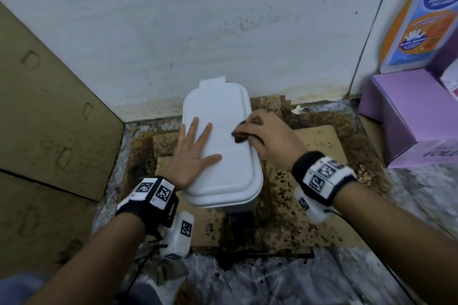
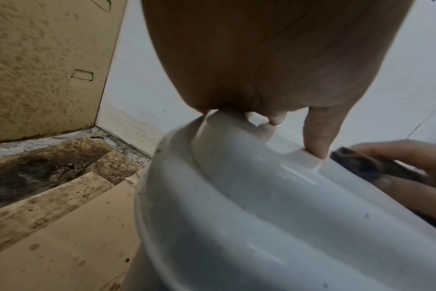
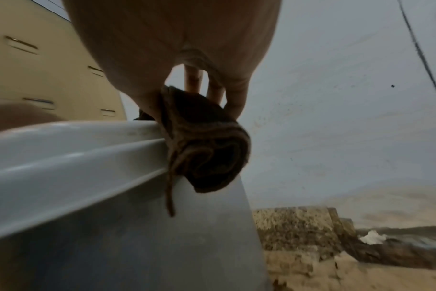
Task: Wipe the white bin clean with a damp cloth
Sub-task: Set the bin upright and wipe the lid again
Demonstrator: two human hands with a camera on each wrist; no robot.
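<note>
White bin (image 1: 223, 146) stands on stained cardboard sheets (image 1: 317, 141) on the floor, close against the wall (image 1: 198, 20), its lid shut. The left hand (image 1: 192, 156) lies flat on the lid's left half, fingers straight and spread, thumb pointing toward the middle; the left wrist view shows a fingertip (image 2: 316, 145) pressing down on the lid surface. The right hand (image 1: 270, 136) reaches in from the right over the lid's right edge, its grip clamped on a dark brown cloth (image 1: 241, 132). In the right wrist view the cloth (image 3: 207, 149) is bunched into a roll between thumb and fingers, pressed against the lid's rim, with a loose thread hanging down the bin's side. Both wrists wear black bands with printed square markers.

A tall cardboard panel (image 1: 49, 106) leans on the left. The wall is pale and spotted with dark specks near its base. Purple boxes (image 1: 409, 111) sit at the right, with a printed package (image 1: 426, 15) above them. The floor nearer the person is mottled grey.
</note>
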